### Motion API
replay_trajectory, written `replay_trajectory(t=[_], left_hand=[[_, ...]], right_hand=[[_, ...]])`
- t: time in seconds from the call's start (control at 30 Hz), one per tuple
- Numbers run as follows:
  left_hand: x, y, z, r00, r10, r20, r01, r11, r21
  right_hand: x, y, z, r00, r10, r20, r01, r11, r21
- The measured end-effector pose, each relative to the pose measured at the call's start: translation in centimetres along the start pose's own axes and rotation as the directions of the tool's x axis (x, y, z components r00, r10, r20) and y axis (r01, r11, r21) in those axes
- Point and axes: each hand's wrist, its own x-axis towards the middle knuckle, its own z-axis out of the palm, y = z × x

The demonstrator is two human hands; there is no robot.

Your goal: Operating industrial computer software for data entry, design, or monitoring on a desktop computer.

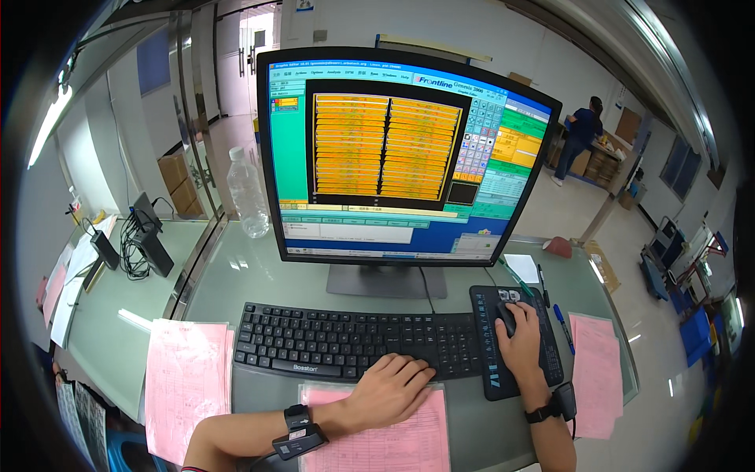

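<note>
My left hand [393,385] lies palm down at the near edge of a black keyboard [314,338]. Its fingers are slightly bent and their tips reach the lower keys left of the number pad; it holds nothing. A dark computer mouse [506,318] sits under my right hand [521,338], whose fingers wrap over it on a black mouse pad [495,381]. Behind the keyboard stands a monitor [385,149] showing a window with two columns of orange strips on black. Pink paper sheets in clear sleeves [377,440] lie beneath my left wrist.
More pink sheets lie left [189,385] and right [595,377]. A clear plastic bottle [247,197] stands left of the monitor. Pens [564,330] lie beside the mouse pad. Black adapters with cables [149,244] rest on the left desk. A person in dark clothes [580,134] stands far right.
</note>
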Motion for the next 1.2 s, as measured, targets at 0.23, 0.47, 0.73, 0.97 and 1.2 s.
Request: replay_trajectory(t=[0.23,0.47,0.73,0.97,1.2], left_hand=[[-0.1,-0.1,0.4,0.999,0.019,-0.032,-0.019,1.0,-0.005],[0.0,0.0,0.4,0.999,0.032,-0.038,-0.032,0.999,-0.009],[0.1,0.0,0.0,0.998,0.04,-0.037,-0.041,0.999,-0.026],[0.3,0.0,-0.1,0.999,0.044,-0.02,-0.044,0.999,-0.013],[0.1,-0.1,-0.3,1.0,0.024,-0.017,-0.023,1.0,0.013]], right_hand=[[0.0,0.0,-0.1,1.0,-0.014,0.0,0.014,1.0,-0.011],[-0.1,0.1,-0.3,1.0,-0.012,-0.01,0.012,1.0,-0.006],[-0.2,0.3,0.1,1.0,0.007,-0.024,-0.007,1.0,-0.022],[-0.2,0.4,0.2,0.999,0.013,-0.038,-0.013,1.0,-0.014],[0.0,0.2,0.7,1.0,0.002,-0.016,-0.002,1.0,0.0]])
